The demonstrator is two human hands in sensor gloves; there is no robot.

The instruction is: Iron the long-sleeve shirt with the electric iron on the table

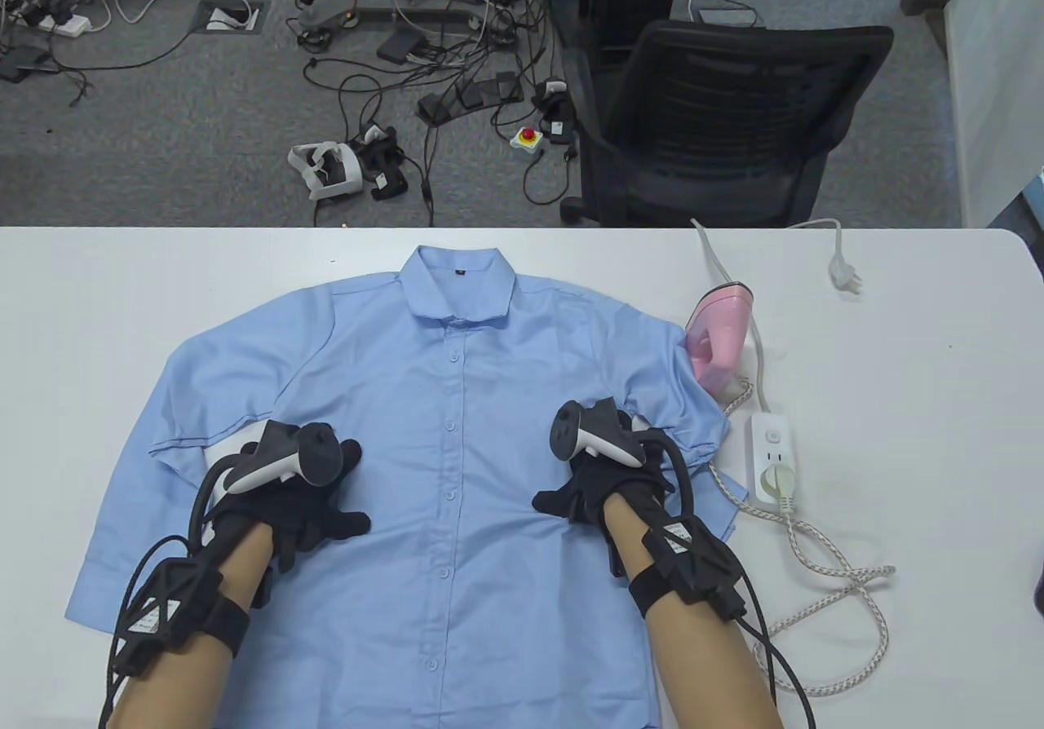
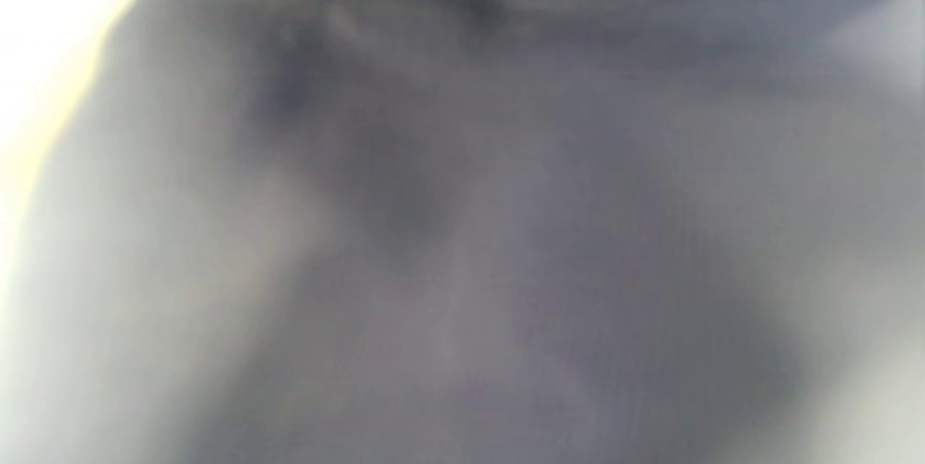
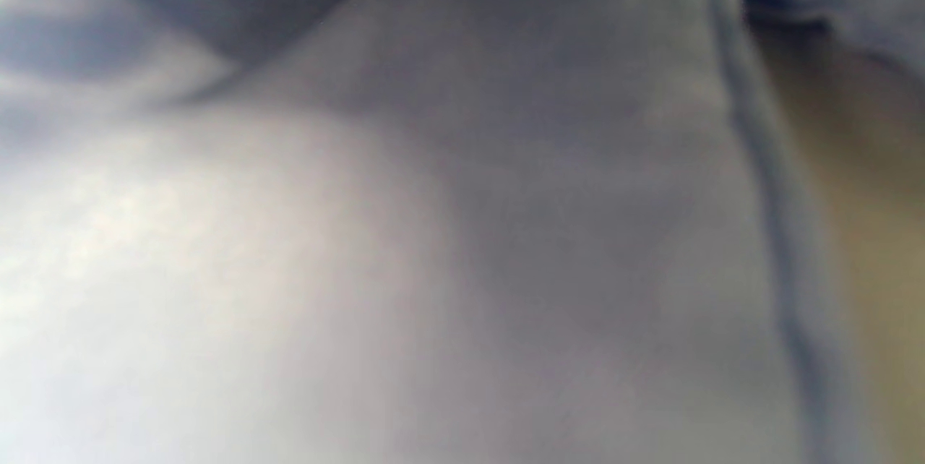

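Hands (image 1: 318, 484) (image 1: 587, 476) pressed flat, fingers spread, on shirt (image 1: 440, 403). Best smoothed outward before reaching right for iron (image 1: 722, 329), untouched beside sleeve.

Shirt (image 1: 457, 452): light blue woven cloth, matt, with small glossy plastic buttons. Table (image 1: 913, 403): smooth white matt top. Iron (image 1: 722, 329): glossy pink plastic shell; its cord (image 1: 832, 590) is braided fabric. Power strip (image 1: 773, 456): smooth white plastic. Gloves: black matt cloth.
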